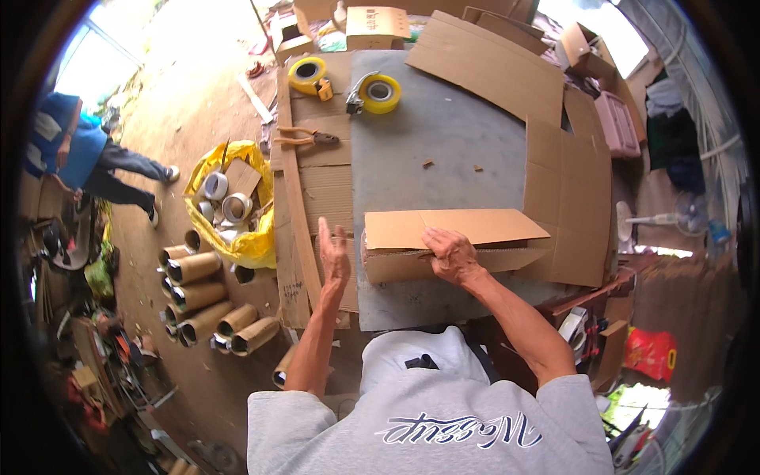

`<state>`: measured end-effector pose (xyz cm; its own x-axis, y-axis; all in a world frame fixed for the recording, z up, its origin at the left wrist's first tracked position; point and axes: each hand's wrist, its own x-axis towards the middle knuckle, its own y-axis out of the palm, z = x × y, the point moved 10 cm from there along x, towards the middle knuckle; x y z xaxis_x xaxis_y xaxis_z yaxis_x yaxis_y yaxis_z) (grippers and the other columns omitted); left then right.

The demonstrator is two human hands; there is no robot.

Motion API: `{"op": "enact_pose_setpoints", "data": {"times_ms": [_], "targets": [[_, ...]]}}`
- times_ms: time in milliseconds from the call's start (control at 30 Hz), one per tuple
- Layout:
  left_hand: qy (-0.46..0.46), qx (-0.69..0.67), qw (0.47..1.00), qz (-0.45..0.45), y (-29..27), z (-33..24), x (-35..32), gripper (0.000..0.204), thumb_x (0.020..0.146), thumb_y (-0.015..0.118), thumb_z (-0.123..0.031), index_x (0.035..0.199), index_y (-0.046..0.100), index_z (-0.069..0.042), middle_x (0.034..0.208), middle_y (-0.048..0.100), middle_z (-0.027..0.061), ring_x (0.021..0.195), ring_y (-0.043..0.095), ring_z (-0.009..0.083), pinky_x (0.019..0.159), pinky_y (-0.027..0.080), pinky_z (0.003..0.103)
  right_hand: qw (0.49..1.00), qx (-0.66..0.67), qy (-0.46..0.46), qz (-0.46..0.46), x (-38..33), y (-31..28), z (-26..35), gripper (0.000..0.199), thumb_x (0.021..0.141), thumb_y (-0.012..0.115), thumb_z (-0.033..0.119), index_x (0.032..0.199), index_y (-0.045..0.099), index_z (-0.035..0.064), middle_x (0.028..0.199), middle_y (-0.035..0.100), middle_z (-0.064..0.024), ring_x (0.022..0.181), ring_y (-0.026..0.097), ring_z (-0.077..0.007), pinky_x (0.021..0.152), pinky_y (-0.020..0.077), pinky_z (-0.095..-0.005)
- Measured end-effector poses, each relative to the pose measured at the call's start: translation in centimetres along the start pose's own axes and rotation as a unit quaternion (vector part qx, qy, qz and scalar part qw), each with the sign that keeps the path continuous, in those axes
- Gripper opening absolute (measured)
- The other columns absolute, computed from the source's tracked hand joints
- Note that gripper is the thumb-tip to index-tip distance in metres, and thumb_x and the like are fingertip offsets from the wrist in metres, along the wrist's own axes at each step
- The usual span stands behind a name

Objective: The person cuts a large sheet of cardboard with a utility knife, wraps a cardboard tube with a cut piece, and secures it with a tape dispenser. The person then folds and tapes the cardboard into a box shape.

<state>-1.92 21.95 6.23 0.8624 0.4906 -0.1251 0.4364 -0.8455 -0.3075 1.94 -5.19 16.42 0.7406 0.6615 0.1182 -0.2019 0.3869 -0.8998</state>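
Scene: person at a grey counter [443, 142], seen from above, folding a flat cardboard box [455, 241] at the near edge.
Box: lies just in front of the person, long axis running left-right across the counter; top flap lifted toward the far side, front panel facing the person.
Right hand [450, 255]: on the box, fingers curled over the front fold near its middle, pressing down; grips no separate tool.
Left hand [334, 257]: open, fingers straight and together, edge-on, just left of the box's left end; apart from the cardboard by a narrow gap, holding nothing.
Key relation: box sits to the right of the left hand and under the right hand; right hand is the nearer one, already touching. Left end of the box is the end facing the open left palm.
On counter, far side: two yellow tape rolls [380, 93], [307, 74], pliers w/ orange handles [305, 138], large flat cardboard sheets [566, 198] to the right.
Floor, left: yellow bag [245, 241] w/ used tape cores, a stack of cardboard tubes [206, 297] beside it.
Background: another person in blue [71, 150] at far left, well apart from the counter.
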Motion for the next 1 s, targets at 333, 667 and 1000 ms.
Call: {"op": "enact_pose_setpoints", "data": {"times_ms": [333,667,1000], "targets": [[-0.01,-0.085,0.985,0.15,3.5,5.5,0.9,0.079,0.103,0.049,-0.057,0.156,0.037,0.001,0.16,0.039,0.0191,0.146,0.039,0.0296,0.123,0.025,0.042,1.0,-0.027,-0.001,0.01,-0.3,1.0,-0.7,0.019,0.07,0.059,0.014,0.086,0.063,0.0034,0.089,0.069,-0.014,0.09,0.069,-0.0321,0.075,0.0556,-0.0408],[0.399,0.385,0.773,0.307,14.8,-14.3,-10.5,0.068,0.074,0.086,-0.017,0.134,0.059,0.0,0.132,0.066,0.0204,0.122,0.063,0.0366,0.103,0.05,0.045,0.999,-0.024,0.027,-0.028,-3.3,0.8,-3.5,0.021,0.079,0.071,0.025,0.088,0.066,0.0063,0.092,0.069,-0.0112,0.093,0.07,-0.0278,0.08,0.0555,-0.04],[0.318,0.434,0.786,0.304,16.8,-16.3,-9.6,0.059,0.071,0.088,-0.018,0.126,0.069,-0.008,0.128,0.07,0.0152,0.115,0.068,0.0341,0.096,0.055,0.042,0.974,-0.075,0.099,-0.189,-11.6,-3.7,-14.9,0.037,0.071,0.079,0.041,0.084,0.064,0.0101,0.085,0.07,-0.008,0.089,0.07,-0.0267,0.076,0.0488,-0.043]]}}
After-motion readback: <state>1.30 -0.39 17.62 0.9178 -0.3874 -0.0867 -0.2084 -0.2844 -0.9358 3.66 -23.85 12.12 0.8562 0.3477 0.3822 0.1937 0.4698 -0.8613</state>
